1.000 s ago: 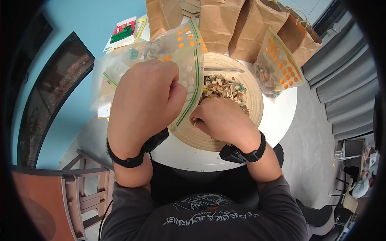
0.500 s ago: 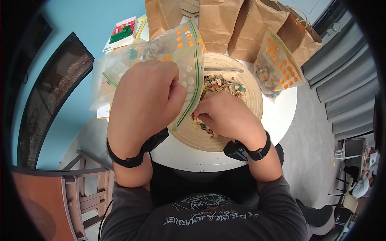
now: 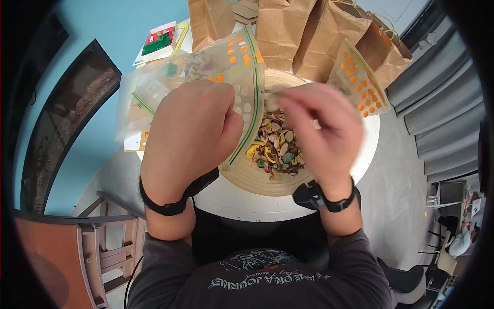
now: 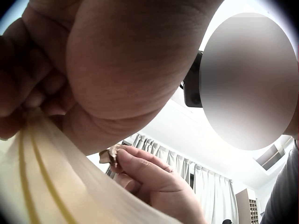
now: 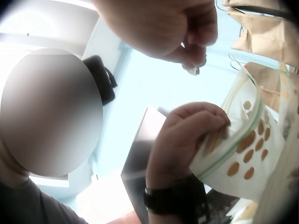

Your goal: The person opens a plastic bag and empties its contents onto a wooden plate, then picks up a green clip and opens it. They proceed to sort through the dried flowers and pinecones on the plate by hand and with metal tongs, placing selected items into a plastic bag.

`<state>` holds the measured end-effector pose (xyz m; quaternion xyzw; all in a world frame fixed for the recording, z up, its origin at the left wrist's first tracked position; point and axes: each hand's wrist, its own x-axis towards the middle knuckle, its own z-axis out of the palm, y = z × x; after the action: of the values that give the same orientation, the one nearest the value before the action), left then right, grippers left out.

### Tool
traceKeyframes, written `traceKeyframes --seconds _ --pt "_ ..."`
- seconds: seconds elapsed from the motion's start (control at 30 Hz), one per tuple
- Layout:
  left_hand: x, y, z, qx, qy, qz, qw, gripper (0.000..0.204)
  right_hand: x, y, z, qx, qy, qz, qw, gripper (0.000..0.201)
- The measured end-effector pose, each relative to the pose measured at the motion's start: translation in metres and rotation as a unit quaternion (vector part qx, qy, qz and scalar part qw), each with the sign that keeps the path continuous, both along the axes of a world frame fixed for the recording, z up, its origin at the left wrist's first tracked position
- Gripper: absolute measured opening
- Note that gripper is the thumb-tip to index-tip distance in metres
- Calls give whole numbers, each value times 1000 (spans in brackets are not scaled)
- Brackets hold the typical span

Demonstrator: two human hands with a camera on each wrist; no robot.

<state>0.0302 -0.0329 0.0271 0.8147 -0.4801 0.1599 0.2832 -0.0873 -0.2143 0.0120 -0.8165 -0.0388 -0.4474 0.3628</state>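
Observation:
My left hand [image 3: 190,136] grips the rim of a clear zip bag [image 3: 249,105] with orange and white dots, its fingers curled round the edge; the right wrist view shows the bag [image 5: 250,149] hanging from that hand [image 5: 180,140]. My right hand [image 3: 329,129], blurred, is raised over the round woven tray [image 3: 247,180], right of the bag. Between its thumb and fingers it pinches a small brownish dried piece [image 4: 110,156], seen in the left wrist view. Below lies a pile of mixed dried pieces [image 3: 278,147], with yellow and green bits among them.
Brown paper bags [image 3: 283,31] stand along the back of the round white table [image 3: 226,203]. Another dotted bag [image 3: 360,85] stands at the right. At the back left sits a white box with red and green things [image 3: 158,42]. A wooden chair [image 3: 116,247] is at the lower left.
My right hand has lifted from the pile and moved up and to the right, uncovering more pieces. My left hand has shifted very slightly to the right, still gripping the bag.

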Motion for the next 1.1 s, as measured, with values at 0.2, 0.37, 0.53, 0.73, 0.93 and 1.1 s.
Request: traceKeyframes --seconds 0.2,0.37,0.53,0.73,0.93,1.1 --pt "1 3 1 -1 10 1 1000 11 11 4 -16 -14 68 22 997 9" --pt "0 2 1 -8 3 0 1000 11 4 8 -8 76 0 -21 997 9" --pt "-1 2 0 -10 7 -2 1000 11 16 5 -19 -74 13 28 997 10" --pt "-1 3 0 -10 6 2 1000 11 5 10 -7 46 1 -7 999 10" --pt "-1 3 1 -9 13 1 1000 11 9 10 -9 -13 35 27 999 14" --pt "1 7 4 -34 6 11 999 8 6 -7 -10 55 93 -3 994 15"
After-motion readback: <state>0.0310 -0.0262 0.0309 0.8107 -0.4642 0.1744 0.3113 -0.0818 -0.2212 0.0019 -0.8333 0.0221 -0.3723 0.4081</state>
